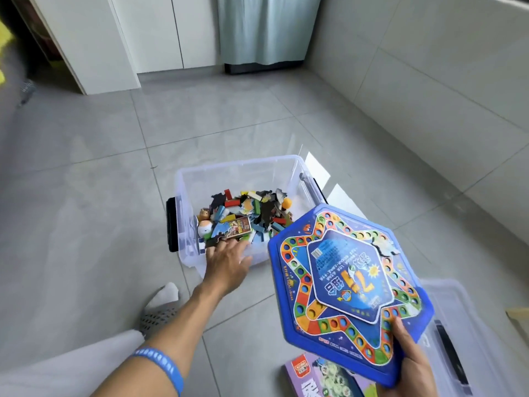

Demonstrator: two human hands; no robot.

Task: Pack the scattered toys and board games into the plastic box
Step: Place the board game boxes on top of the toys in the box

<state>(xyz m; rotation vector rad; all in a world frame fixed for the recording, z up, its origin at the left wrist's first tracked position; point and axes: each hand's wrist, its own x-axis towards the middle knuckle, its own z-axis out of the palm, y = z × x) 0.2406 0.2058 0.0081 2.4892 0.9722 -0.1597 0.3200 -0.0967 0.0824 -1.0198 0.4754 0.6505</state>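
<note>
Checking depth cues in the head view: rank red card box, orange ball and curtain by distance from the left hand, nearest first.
From the left hand:
1. Red card box, just beyond the fingertips, in the plastic box.
2. Orange ball, farther back on the box's right side.
3. Curtain, across the floor at the far wall.

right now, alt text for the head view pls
A person's right hand holds a blue hexagonal board game beside a clear plastic box of small toys on a grey tile floor. The left hand reaches into the box.
</note>
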